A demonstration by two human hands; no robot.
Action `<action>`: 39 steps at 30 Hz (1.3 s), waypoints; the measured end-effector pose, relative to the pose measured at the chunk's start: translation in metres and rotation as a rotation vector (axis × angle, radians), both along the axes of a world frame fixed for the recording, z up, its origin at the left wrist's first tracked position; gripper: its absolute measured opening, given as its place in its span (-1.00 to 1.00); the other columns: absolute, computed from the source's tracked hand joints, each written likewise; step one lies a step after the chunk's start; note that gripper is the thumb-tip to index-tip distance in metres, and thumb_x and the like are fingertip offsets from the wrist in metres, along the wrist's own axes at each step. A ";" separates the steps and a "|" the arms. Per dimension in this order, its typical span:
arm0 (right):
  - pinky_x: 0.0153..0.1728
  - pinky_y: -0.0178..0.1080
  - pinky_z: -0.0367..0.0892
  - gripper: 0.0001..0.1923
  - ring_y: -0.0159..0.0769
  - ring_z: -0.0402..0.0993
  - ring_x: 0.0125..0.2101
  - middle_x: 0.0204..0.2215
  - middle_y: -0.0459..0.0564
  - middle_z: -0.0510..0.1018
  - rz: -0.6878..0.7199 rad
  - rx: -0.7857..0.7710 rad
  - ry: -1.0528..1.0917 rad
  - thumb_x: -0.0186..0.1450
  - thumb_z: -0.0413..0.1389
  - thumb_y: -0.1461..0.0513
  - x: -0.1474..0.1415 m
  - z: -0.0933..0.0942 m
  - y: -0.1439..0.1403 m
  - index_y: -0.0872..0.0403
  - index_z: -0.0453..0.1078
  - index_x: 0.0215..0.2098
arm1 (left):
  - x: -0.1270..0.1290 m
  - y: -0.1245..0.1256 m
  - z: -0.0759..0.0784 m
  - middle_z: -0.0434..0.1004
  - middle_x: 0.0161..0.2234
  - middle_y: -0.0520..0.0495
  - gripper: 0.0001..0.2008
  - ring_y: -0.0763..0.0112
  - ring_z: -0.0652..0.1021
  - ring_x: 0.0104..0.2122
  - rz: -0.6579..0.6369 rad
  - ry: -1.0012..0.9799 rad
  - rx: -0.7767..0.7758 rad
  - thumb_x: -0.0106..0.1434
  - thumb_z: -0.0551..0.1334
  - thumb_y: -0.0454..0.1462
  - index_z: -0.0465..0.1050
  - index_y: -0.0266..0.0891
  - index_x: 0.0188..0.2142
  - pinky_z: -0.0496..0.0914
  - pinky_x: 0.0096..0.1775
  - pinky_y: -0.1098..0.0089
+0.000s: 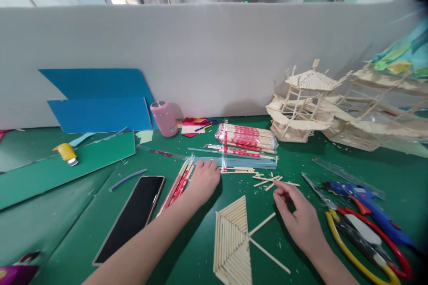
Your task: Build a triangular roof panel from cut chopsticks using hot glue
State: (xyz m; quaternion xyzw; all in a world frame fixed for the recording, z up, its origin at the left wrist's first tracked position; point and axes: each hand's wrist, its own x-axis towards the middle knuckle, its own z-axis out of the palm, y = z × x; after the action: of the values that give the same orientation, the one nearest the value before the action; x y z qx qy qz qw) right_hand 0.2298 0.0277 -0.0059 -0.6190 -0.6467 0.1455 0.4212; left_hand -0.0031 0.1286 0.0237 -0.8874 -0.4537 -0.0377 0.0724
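My left hand (202,181) rests palm down on the green table, its fingers curled over the end of a small bundle of wrapped chopsticks (176,185). My right hand (299,213) hovers just right of centre with fingertips pinched near loose cut stick pieces (271,181). Between my forearms lies a triangular panel of glued sticks (233,240), with two long single sticks (264,242) crossing at its right edge. A pack of red-printed chopsticks (246,137) lies beyond my hands.
A black phone (132,216) lies left of my left arm. Pliers with red and yellow handles (364,240) and a blue glue gun (368,205) sit at right. Stick-built model buildings (334,107) stand at back right. Also a pink cup (163,118), blue sheets (100,98), a clear ruler (344,176).
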 end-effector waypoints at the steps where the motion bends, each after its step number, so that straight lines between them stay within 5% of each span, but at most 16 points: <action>1: -0.34 -0.30 0.35 -0.75 -0.34 0.38 -0.38 -0.34 -0.02 0.41 -0.004 -0.003 0.006 0.29 -0.06 0.17 0.001 0.000 0.001 0.04 0.27 -0.09 | 0.003 0.004 0.002 0.36 -0.09 -0.13 -0.71 0.31 0.46 -0.19 -0.026 0.041 -0.010 0.26 0.13 -0.22 0.29 -0.30 -0.06 0.40 -0.19 0.20; 6: -0.38 -0.30 0.34 -0.73 -0.33 0.38 -0.41 -0.35 -0.01 0.41 -0.027 -0.008 0.041 0.29 -0.08 0.17 0.004 0.001 0.003 0.06 0.26 -0.08 | 0.007 0.012 0.012 0.37 -0.10 -0.13 -0.72 0.32 0.46 -0.20 -0.139 0.186 -0.044 0.26 0.13 -0.22 0.29 -0.31 -0.06 0.40 -0.20 0.21; 10: -0.38 -0.29 0.35 -0.72 -0.33 0.39 -0.41 -0.34 0.01 0.42 -0.023 -0.017 0.062 0.29 -0.08 0.17 0.005 0.002 0.003 0.07 0.26 -0.06 | 0.000 0.008 0.015 0.45 -0.30 -0.13 -0.90 0.30 0.46 -0.27 -0.190 0.228 -0.041 0.24 0.12 -0.38 0.40 -0.35 -0.31 0.34 -0.23 0.23; 16: -0.39 -0.30 0.35 -0.73 -0.34 0.39 -0.40 -0.31 0.01 0.41 -0.012 -0.051 0.075 0.29 -0.06 0.16 0.003 0.005 0.000 0.05 0.27 -0.08 | -0.008 -0.008 0.015 0.44 -0.42 -0.19 -0.78 0.24 0.44 -0.37 -0.179 0.214 -0.054 0.18 0.03 -0.52 0.40 -0.34 -0.44 0.22 -0.31 0.27; 25: -0.35 -0.29 0.36 -0.72 -0.32 0.40 -0.36 -0.26 0.02 0.41 0.000 -0.081 0.078 0.28 -0.05 0.15 0.004 0.005 -0.003 0.02 0.26 -0.06 | -0.020 -0.020 0.020 0.43 -0.46 -0.05 -0.82 0.35 0.43 -0.41 -0.133 0.024 -0.215 0.21 0.02 -0.41 0.35 -0.27 -0.44 0.22 -0.36 0.37; 32: -0.35 -0.27 0.36 -0.72 -0.32 0.39 -0.38 -0.26 0.03 0.41 0.013 -0.080 0.084 0.28 -0.05 0.14 0.005 0.003 -0.003 0.03 0.26 -0.06 | -0.025 -0.008 0.033 0.37 -0.49 0.00 -0.78 0.47 0.38 -0.50 0.043 -0.136 -0.266 0.26 -0.11 -0.43 0.28 -0.30 -0.33 0.25 -0.48 0.48; 36: -0.36 -0.28 0.36 -0.72 -0.32 0.39 -0.38 -0.26 0.02 0.41 0.014 -0.082 0.084 0.28 -0.05 0.14 0.005 0.004 -0.003 0.03 0.26 -0.06 | -0.010 -0.009 0.025 0.41 -0.42 -0.02 -0.84 0.44 0.44 -0.42 0.059 -0.087 -0.334 0.27 -0.01 -0.40 0.33 -0.32 -0.34 0.34 -0.39 0.42; 39: -0.37 -0.29 0.36 -0.72 -0.34 0.39 -0.40 -0.28 0.01 0.40 0.012 -0.085 0.085 0.28 -0.05 0.15 0.004 0.006 -0.003 0.03 0.26 -0.07 | 0.001 -0.007 0.015 0.42 -0.22 -0.09 -0.81 0.36 0.47 -0.28 0.068 -0.021 -0.394 0.27 0.11 -0.26 0.34 -0.32 -0.17 0.41 -0.26 0.27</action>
State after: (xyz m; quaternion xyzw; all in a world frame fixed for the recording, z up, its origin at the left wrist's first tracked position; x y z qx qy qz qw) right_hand 0.2338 0.0244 -0.0002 -0.6258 -0.6250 0.2015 0.4209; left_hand -0.0023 0.1215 0.0390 -0.8681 -0.4827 0.0451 -0.1064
